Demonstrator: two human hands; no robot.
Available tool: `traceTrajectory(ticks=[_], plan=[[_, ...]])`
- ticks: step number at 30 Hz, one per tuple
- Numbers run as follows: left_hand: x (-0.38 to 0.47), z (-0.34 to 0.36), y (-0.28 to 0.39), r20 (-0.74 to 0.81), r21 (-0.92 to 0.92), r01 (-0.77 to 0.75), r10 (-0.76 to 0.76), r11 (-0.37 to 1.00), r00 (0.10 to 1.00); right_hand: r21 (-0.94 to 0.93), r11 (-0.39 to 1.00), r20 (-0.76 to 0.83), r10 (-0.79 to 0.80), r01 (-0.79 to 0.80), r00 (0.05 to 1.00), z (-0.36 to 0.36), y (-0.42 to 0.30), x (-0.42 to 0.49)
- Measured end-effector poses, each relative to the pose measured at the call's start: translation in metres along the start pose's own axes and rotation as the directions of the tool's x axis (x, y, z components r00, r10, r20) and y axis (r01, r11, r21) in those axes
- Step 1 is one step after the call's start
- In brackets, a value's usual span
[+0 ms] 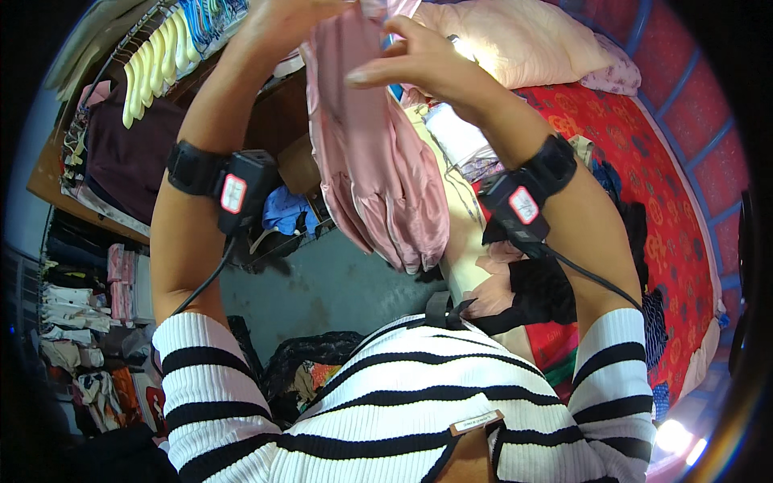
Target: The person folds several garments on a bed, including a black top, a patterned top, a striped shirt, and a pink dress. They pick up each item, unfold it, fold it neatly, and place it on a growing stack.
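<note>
A pink satin garment (386,181) hangs in folds in front of me, its lower end above the floor. My left hand (299,15) is at its top, partly cut off by the upper picture edge; the garment hangs from there, though the fingertips are mostly hidden. Over the garment's upper right side, my right hand (423,60) has thumb and fingers spread, with nothing gripped between them. Each forearm carries a strapped black device, one on the left (244,190) and one on the right (516,202), with cables running back.
Several cream hangers (157,54) and blue ones (208,21) hang on a rail at upper left. A bed with a red patterned cover (670,235) stands right, bearing a cream quilt (525,42) and scattered clothes. Folded clothes (72,305) fill shelves at left. Black plastic (308,350) lies below.
</note>
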State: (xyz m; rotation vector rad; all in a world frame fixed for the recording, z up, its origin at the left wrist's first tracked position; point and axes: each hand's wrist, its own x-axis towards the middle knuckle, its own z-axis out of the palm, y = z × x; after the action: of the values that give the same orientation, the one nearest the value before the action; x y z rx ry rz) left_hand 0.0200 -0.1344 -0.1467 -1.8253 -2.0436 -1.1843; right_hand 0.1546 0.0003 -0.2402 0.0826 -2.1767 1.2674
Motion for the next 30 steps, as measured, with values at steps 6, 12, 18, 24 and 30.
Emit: traceTrajectory(ticks=[6,12,18,24,30], plan=[[-0.001,-0.013,0.014,0.118,0.099,0.069,-0.081,0.993,0.99,-0.045,0.97,0.016,0.239,-0.238,0.971,-0.009,-0.009,0.01],[-0.043,-0.078,-0.021,0.063,0.036,0.286,-0.288,0.958,0.956,0.135,0.952,-0.096,0.288,-0.274,0.953,-0.081,0.003,0.001],[-0.068,-0.086,-0.066,0.011,0.507,0.165,-0.198,0.846,0.98,-0.055,0.981,0.045,0.19,-0.188,0.981,-0.098,0.009,0.008],[-0.103,-0.007,-0.083,0.214,0.059,0.335,-0.34,0.94,0.916,0.188,0.914,0.133,0.338,-0.359,0.932,-0.079,0.011,0.005],[-0.142,0.078,-0.072,0.515,-0.469,0.59,-0.339,0.657,0.787,0.383,0.865,0.22,0.254,-0.323,0.942,-0.057,-0.024,-0.002]])
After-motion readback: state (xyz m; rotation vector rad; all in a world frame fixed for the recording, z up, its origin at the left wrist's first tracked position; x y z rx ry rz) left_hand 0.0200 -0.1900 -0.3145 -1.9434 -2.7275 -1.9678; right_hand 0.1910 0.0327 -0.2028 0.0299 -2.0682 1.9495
